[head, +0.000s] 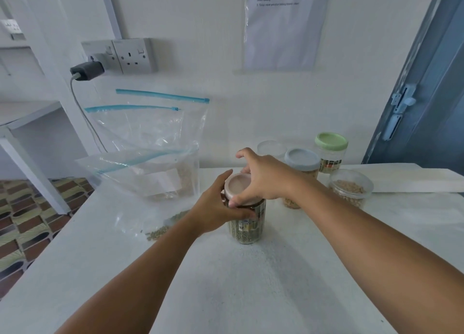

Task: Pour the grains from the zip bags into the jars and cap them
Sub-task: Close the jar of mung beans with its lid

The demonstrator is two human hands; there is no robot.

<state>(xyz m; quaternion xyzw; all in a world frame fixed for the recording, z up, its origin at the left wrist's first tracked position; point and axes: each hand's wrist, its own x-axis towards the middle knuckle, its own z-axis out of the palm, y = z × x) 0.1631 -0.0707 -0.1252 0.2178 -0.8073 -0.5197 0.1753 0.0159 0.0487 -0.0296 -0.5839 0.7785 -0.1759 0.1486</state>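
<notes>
Left hand point(217, 208) grasps the upright jar point(247, 227) of green grains near centre of the table point(251, 283); right hand point(263, 180) curls fingers round the pinkish lid point(237, 184) on top; lid probably seated, hard to tell; zip bags point(150, 158) far left; spilled grains point(165, 227) left of jar; three more jars point(331, 155) far right.

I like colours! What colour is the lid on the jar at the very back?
Light green. The green lid shows best in the head view, on the jar farthest back.
</notes>
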